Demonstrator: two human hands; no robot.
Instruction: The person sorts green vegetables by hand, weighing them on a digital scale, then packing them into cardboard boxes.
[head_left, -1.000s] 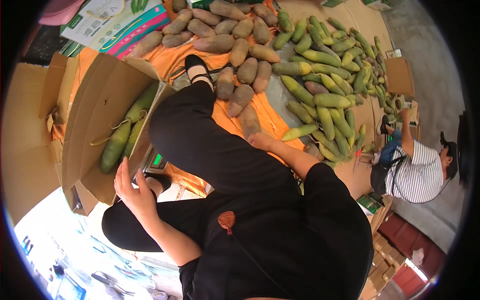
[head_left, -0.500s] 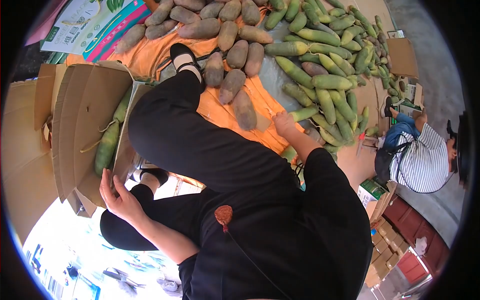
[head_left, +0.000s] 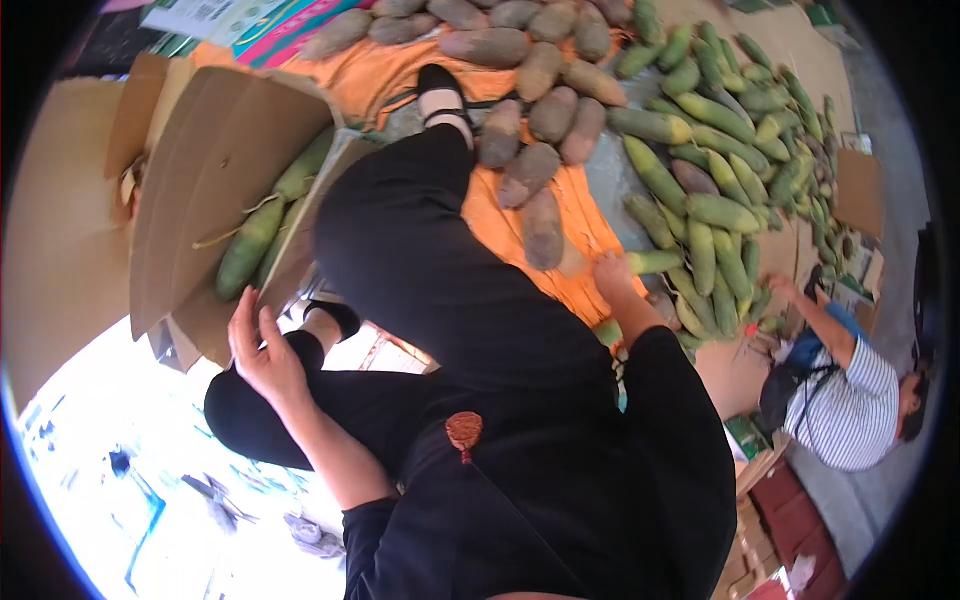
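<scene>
My right hand (head_left: 612,277) is closed on the end of a green radish (head_left: 655,262) at the left edge of a large pile of green radishes (head_left: 716,210). Its fingertips are partly hidden. My left hand (head_left: 268,352) has its fingers stretched and apart, with the fingertips at the near rim of an opened cardboard carton (head_left: 235,150). Inside that carton lie long green radishes (head_left: 250,250) with thin root tails. Brownish-purple root vegetables (head_left: 543,228) lie on orange cloth (head_left: 490,215) between my leg and the green pile.
My black-clothed legs (head_left: 400,210) stretch between the carton and the piles. Another person in a striped shirt (head_left: 845,410) sits at the right, one arm reaching toward the pile. A colourful printed box (head_left: 290,25) stands at the upper left. A cardboard box (head_left: 858,195) stands far right.
The view has shifted, so the scene sits further right and more of the carton's inside shows. The other person's arm now reaches toward the pile. My right hand stays at the same green radish.
</scene>
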